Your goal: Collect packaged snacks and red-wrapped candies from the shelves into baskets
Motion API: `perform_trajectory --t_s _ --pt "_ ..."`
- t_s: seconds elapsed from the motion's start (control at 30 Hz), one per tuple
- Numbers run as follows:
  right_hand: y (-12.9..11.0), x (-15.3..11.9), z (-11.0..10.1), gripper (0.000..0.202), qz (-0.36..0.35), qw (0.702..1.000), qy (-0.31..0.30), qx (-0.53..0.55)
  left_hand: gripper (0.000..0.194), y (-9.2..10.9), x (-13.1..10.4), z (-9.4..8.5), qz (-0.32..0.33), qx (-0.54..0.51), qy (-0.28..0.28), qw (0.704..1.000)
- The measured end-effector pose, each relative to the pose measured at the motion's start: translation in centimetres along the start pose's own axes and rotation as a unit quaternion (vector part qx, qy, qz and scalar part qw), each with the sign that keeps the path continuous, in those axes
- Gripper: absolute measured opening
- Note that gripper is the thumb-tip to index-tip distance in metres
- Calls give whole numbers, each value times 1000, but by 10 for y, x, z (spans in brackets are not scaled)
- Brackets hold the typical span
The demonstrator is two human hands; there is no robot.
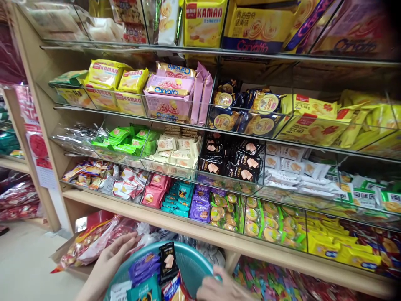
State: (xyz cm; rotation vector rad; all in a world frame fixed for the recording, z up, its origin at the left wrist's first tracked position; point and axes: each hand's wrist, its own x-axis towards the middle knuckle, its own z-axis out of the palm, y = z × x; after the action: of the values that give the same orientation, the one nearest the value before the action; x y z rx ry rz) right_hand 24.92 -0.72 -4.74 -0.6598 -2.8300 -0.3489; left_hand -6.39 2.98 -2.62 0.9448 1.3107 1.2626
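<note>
A teal plastic basket [186, 251] stands below the shelves, holding a black snack packet [168, 261], purple packets [144, 267], a teal packet [145, 288], a white packet [120, 291] and a red-and-blue packet [173, 288]. At its left rim, my left hand [119, 251] is open with fingers stretched out and nothing visible in it. On the opposite side, my right hand [217, 286] is by the rim, smeared by motion. Its lower part is cut off by the frame edge, and I cannot tell whether it grips the rim.
Clear-fronted shelf bins hold yellow Kaman packs [105, 75], pink Carvalto packs [171, 90], black packets [246, 161] and several other snacks. The wooden shelf edge [150, 217] runs just above the basket. A box with large red bags [97, 240] stands at the left, on the floor.
</note>
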Motion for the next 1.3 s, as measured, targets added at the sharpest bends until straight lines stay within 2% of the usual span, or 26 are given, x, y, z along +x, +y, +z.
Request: perform_trajectory --t_s 0.07,0.13,0.2,0.3,0.4,0.57,0.77,1.0,1.17,1.3 --pt "11 19 -50 23 -4 999 27 -19 44 -5 6 -1 23 38 1 999" --pt "22 45 -97 39 6 999 37 -24 45 -10 10 -1 35 64 -12 997" --pt "35 76 -135 38 16 996 65 -64 46 -12 12 0 40 74 -20 996" --pt "57 127 -173 28 36 983 104 -147 48 -14 13 0 48 72 -19 996" --pt "83 175 -194 24 76 968 116 -210 54 -17 15 -3 56 71 -12 996" --pt "127 237 -201 20 152 952 108 -241 63 -29 23 -9 50 86 -20 995" --pt "161 279 -186 21 221 946 85 -223 61 -44 34 -15 55 44 -20 997" --pt "177 292 -177 25 264 942 71 -195 62 -25 24 -8 17 9 -11 1000" --pt "174 295 -175 29 260 944 70 -193 63 -24 26 -6 11 2 -4 1000" --pt "170 296 -183 23 271 948 57 -157 63 -24 24 -5 15 1 -2 1000"
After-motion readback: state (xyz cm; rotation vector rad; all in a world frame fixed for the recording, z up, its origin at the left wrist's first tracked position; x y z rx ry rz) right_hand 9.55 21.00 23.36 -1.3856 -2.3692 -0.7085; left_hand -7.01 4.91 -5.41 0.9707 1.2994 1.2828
